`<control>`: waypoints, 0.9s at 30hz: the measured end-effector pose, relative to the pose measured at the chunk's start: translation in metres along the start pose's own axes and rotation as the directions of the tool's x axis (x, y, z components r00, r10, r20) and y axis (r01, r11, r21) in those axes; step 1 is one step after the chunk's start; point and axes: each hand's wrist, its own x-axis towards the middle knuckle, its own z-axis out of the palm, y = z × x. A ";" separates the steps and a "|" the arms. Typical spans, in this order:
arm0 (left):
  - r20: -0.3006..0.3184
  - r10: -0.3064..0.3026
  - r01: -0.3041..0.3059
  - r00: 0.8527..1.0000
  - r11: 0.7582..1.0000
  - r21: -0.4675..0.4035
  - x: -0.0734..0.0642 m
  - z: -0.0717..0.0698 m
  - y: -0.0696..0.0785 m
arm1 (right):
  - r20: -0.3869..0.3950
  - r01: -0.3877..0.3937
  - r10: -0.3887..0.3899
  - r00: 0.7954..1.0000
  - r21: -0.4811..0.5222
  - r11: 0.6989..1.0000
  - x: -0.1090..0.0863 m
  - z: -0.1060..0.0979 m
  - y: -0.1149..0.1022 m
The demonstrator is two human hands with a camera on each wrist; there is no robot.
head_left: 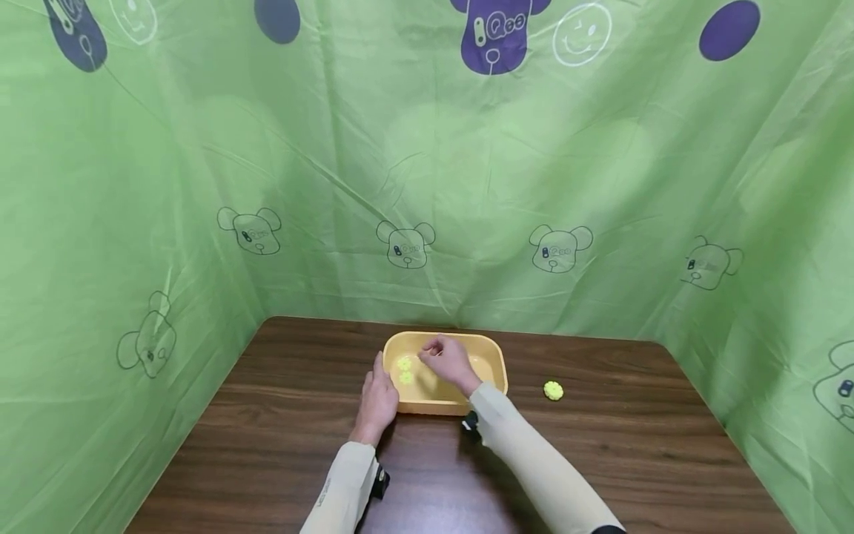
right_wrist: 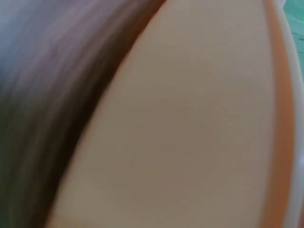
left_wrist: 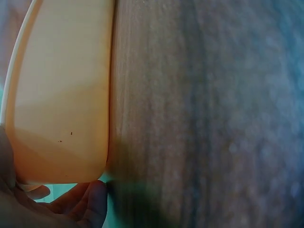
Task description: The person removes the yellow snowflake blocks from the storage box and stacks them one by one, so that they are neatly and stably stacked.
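A yellow plastic bin (head_left: 434, 408) stands on the brown table, and its side wall (left_wrist: 61, 95) fills much of the left wrist view. Two small yellow-green flower-shaped pieces (head_left: 405, 377) lie inside it on the left. My left hand (head_left: 377, 397) rests along the bin's left end, fingers extended against the wall. Over the bin's middle is my right hand (head_left: 450, 362), fingers bent and thumb near the index finger; whether anything is between them is hidden. The right wrist view shows only the bin's wall (right_wrist: 180, 118), not the hand.
Another yellow-green flower-shaped piece (head_left: 553, 391) lies on the table to the right of the bin. The wood-grain table (head_left: 267, 423) ends at a green printed curtain (head_left: 480, 170) behind and at both sides.
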 end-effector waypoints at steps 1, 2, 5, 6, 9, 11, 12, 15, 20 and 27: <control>-0.006 0.003 -0.003 1.000 1.000 0.004 0.001 0.000 0.001 | 0.034 -0.031 0.031 0.999 0.010 0.999 0.000 0.007 -0.003; -0.010 0.009 -0.009 1.000 1.000 0.005 0.001 0.000 0.001 | 0.064 -0.060 0.060 0.996 0.006 0.998 0.000 0.013 -0.006; -0.006 0.023 -0.023 1.000 1.000 0.003 0.002 0.000 0.003 | 0.126 -0.097 0.105 0.987 -0.064 0.993 -0.004 0.026 -0.011; -0.002 0.021 -0.021 1.000 1.000 0.003 0.002 0.000 0.004 | 0.141 -0.091 0.104 0.985 -0.096 0.991 -0.005 0.029 -0.012; 0.003 0.015 -0.015 1.000 1.000 0.002 0.001 0.001 0.005 | 0.161 -0.034 0.069 0.985 -0.213 0.977 -0.005 0.034 -0.012; -0.001 0.007 -0.007 1.000 1.000 0.005 0.002 0.001 0.005 | 0.170 0.003 0.045 0.984 -0.272 0.962 -0.003 0.035 -0.013; -0.004 0.006 -0.006 1.000 1.000 0.006 0.002 0.001 0.005 | 0.173 0.019 0.032 0.984 -0.289 0.957 -0.003 0.036 -0.013; -0.008 0.008 -0.008 1.000 1.000 0.009 0.003 0.000 0.005 | 0.181 0.030 0.028 0.983 -0.314 0.949 -0.001 0.036 -0.014; -0.016 0.009 -0.009 1.000 1.000 0.008 0.001 -0.001 0.005 | 0.205 0.022 0.039 0.978 -0.290 0.957 -0.002 0.038 -0.014; -0.026 0.023 -0.022 0.999 1.000 0.011 0.000 -0.002 0.004 | 0.199 0.021 0.039 0.979 -0.290 0.957 -0.005 0.040 -0.014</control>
